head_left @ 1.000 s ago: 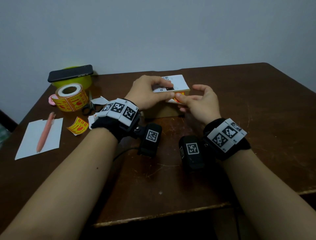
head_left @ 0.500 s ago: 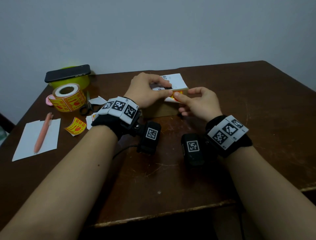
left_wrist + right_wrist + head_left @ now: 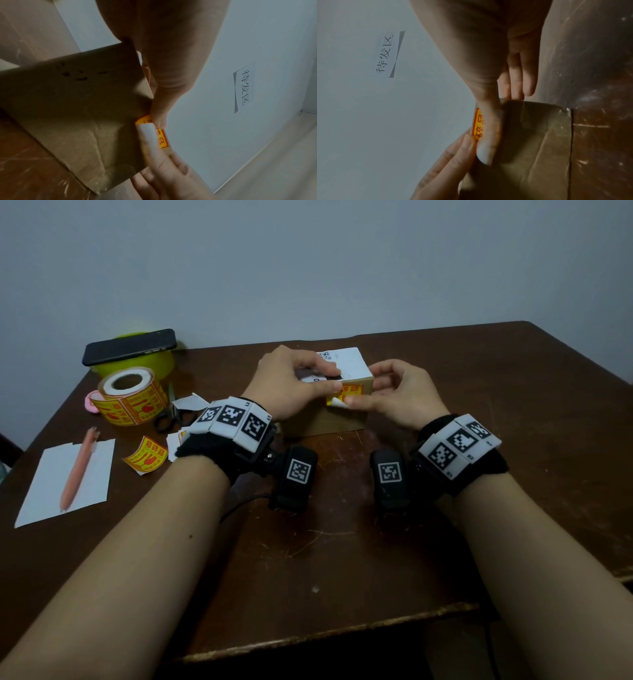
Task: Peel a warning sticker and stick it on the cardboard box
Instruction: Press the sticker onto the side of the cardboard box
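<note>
A small cardboard box (image 3: 325, 419) with a white label on top stands mid-table. My left hand (image 3: 334, 378) grips its top, fingers curled over the label, thumb on the front face. A yellow-and-red warning sticker (image 3: 351, 392) lies on that front face just under the top edge. My right hand (image 3: 368, 395) presses its thumb flat along the sticker's lower part, the other fingers beside the box's right corner. The left wrist view shows the sticker (image 3: 162, 139) between both thumbs on the box (image 3: 77, 108). In the right wrist view the right thumb covers much of the sticker (image 3: 478, 124).
On the left of the table are a sticker roll (image 3: 128, 397), a phone (image 3: 130, 347) on a yellow-green bowl (image 3: 147, 366), scissors (image 3: 171, 416), a loose sticker (image 3: 147, 455), backing scraps (image 3: 190, 402) and a pink pen (image 3: 78, 470) on white paper (image 3: 96, 481).
The sticker has gone from the box's top front edge down onto its front face. My right thumb has come down flat on it. My left hand still holds the box.
</note>
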